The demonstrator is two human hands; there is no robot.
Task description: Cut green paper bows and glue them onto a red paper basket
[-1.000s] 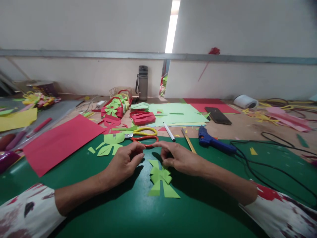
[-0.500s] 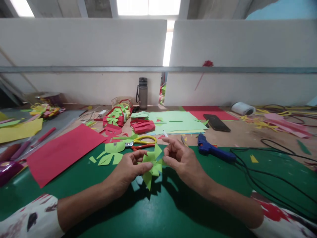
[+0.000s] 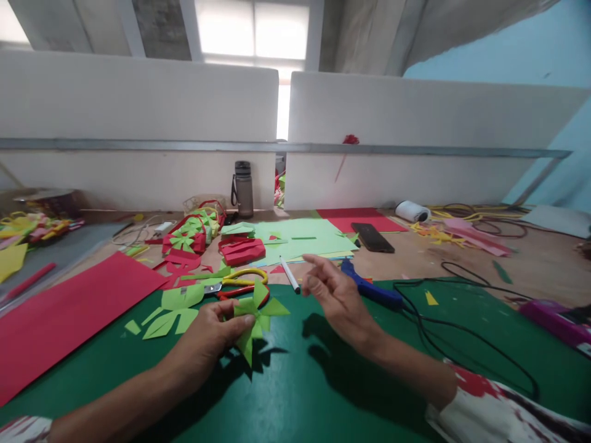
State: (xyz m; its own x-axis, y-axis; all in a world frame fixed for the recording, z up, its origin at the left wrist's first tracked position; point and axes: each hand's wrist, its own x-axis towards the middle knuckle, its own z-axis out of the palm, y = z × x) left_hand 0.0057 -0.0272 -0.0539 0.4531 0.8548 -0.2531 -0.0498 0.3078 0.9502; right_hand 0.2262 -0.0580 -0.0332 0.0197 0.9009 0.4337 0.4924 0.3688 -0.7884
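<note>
My left hand pinches a light green folded paper bow and holds it just above the green cutting mat. My right hand hovers to the bow's right with fingers loosely spread, holding nothing. It is close to a white pen and a blue glue gun. Yellow and red-handled scissors lie just beyond the bow, beside more green paper cut-outs.
A big red paper sheet lies at left. Red and green paper pieces, green sheets, a black phone, a grey bottle and a tape roll sit farther back. Black cable crosses the mat at right.
The green bow went from lying on the mat to being lifted by both hands. My right hand has now let go and moved off right; the view tilted up and swung right.
</note>
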